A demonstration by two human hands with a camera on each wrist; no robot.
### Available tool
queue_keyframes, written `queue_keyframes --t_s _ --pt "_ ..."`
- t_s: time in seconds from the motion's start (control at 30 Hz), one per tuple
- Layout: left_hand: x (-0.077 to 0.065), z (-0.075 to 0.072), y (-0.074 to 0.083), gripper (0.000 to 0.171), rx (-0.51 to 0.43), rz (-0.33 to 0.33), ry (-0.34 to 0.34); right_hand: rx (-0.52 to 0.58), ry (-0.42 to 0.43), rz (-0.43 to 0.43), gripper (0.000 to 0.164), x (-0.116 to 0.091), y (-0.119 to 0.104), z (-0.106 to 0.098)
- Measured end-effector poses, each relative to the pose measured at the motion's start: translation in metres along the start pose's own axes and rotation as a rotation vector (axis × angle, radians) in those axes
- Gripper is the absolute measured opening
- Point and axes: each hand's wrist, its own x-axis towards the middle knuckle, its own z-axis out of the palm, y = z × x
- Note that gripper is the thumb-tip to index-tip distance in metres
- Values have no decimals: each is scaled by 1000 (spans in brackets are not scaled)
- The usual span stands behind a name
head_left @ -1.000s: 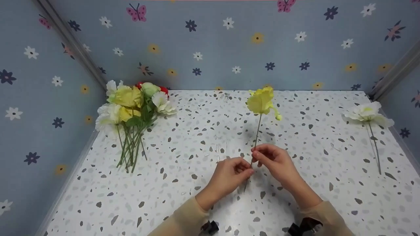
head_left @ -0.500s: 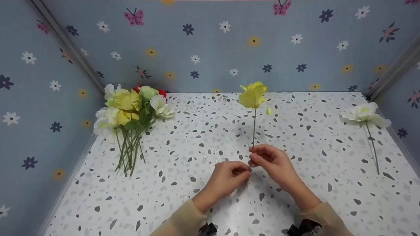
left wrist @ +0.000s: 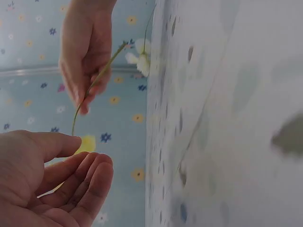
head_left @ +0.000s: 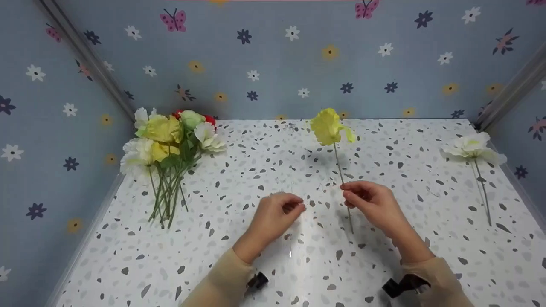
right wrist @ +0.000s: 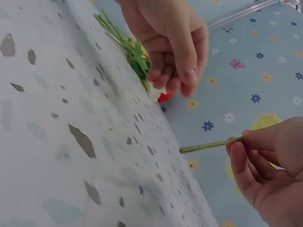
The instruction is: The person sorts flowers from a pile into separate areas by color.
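My right hand (head_left: 377,209) pinches the thin stem of a yellow artificial flower (head_left: 326,127) between thumb and fingers. The bloom points away from me, and the bare stem end sticks out below the hand. In the right wrist view the green stem (right wrist: 208,146) crosses the fingertips. To its left, my left hand (head_left: 273,217) is held apart from the flower, with its fingers loosely bent. The left wrist view shows a gap between that hand's thumb and fingers (left wrist: 97,177), and nothing in it.
A bunch of artificial flowers (head_left: 162,130), yellow, white, pale green and red, lies at the back left with stems towards me. One white flower (head_left: 473,147) lies at the far right. Patterned blue walls (head_left: 273,55) enclose the speckled tabletop (head_left: 256,170).
Both hands were pinching the yellow flower's stem. The left hand has let go and moved left; the right hand has shifted right with the flower, whose stem now leans the other way.
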Motion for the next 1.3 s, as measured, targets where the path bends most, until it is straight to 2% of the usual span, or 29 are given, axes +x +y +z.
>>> queue_keyframes --t_s 0.1,0.27,0.37,0.43,0.53,0.6,0.7,0.83,1.07,1.3 --pt "7 -33 -16 12 74 -50 59 -112 66 11 24 5 8 -25" --pt "8 -100 -45 18 204 -191 157 -316 196 56 30 7 27 -67" --pt "-3 -140 -63 26 305 -282 201 -438 258 70 31 6 37 -89" --pt "-13 -165 -74 30 353 -339 201 -506 286 80 31 3 43 -103" --pt "-28 -194 -87 34 387 -419 199 -571 314 109 31 -1 52 -119" --pt "-38 -208 -94 35 398 -467 213 -587 313 133 31 -3 59 -125" --pt "-48 -220 -102 37 420 -529 268 -600 295 147 30 -2 69 -130" --pt "-55 -225 -111 36 473 -562 318 -612 244 144 29 0 76 -127" --pt "-55 -222 -119 34 505 -588 284 -613 174 160 29 0 74 -120" --pt "-53 -221 -120 32 521 -596 272 -627 119 193 28 0 72 -119"
